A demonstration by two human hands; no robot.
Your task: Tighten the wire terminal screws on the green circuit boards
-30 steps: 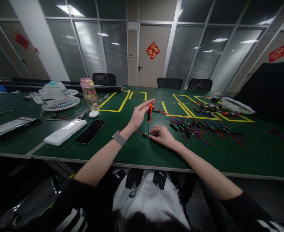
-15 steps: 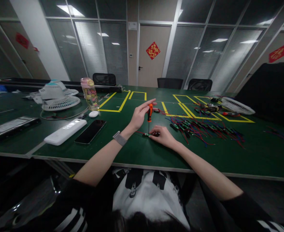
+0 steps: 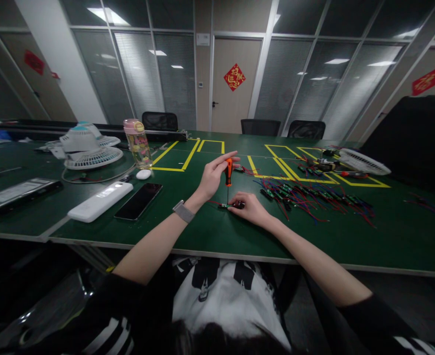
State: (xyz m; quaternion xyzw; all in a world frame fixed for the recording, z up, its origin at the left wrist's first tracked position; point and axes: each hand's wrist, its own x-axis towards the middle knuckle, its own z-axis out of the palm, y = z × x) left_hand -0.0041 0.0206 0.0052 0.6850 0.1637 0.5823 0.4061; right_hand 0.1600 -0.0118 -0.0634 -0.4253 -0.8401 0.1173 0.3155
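An orange-and-black screwdriver (image 3: 229, 172) stands upright at the middle of the table, its thin shaft pointing down at a small green circuit board (image 3: 223, 206). My left hand (image 3: 213, 175) is on its handle, with the fingers extended along and over the top. Close to the shaft's tip, the fingertips of my right hand (image 3: 250, 208) pinch the board against the green tabletop (image 3: 210, 236); part of the board is hidden under them. A red wire runs out from the board to the left. Whether the tip sits in a screw is too small to tell.
To the right lies a pile of circuit boards with red and blue wires (image 3: 299, 195). On the left are a black phone (image 3: 139, 201), a white power bank (image 3: 101, 202), a pink-lidded bottle (image 3: 138, 145) and a white fan (image 3: 91, 150). Yellow tape (image 3: 191, 155) marks the table.
The screwdriver handle has shifted and turned slightly under my left hand. My right hand and the board stay in place.
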